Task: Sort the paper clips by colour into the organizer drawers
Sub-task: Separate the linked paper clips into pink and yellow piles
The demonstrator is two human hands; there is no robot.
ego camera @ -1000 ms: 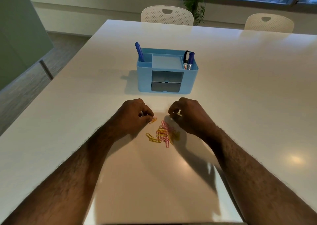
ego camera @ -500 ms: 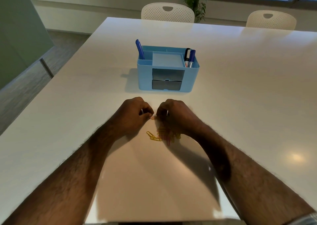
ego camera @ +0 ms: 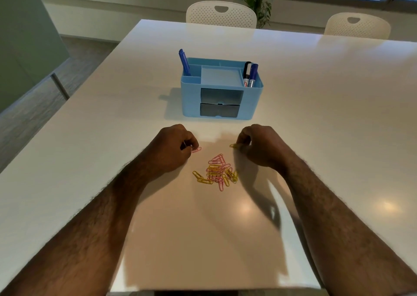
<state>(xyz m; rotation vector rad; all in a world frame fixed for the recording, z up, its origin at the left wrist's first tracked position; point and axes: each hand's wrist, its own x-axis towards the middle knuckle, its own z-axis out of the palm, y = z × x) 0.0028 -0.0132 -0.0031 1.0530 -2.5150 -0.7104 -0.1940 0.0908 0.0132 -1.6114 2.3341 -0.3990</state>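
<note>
A small heap of pink and yellow paper clips lies on the white table between my hands. My left hand rests to the heap's upper left, its fingers pinching a pink paper clip. My right hand sits to the upper right, pinching a yellow paper clip. Beyond the hands stands the blue organizer. Its upper drawer and lower drawer both look pushed in.
A blue marker stands in the organizer's left slot, a black and a blue marker in its right slot. Two white chairs are at the table's far edge, with a plant behind. The table's left edge drops to the floor.
My right hand reached over the heap toward the left hand, then drew back to the right holding a yellow clip. The left hand stayed put with its pink clip.
</note>
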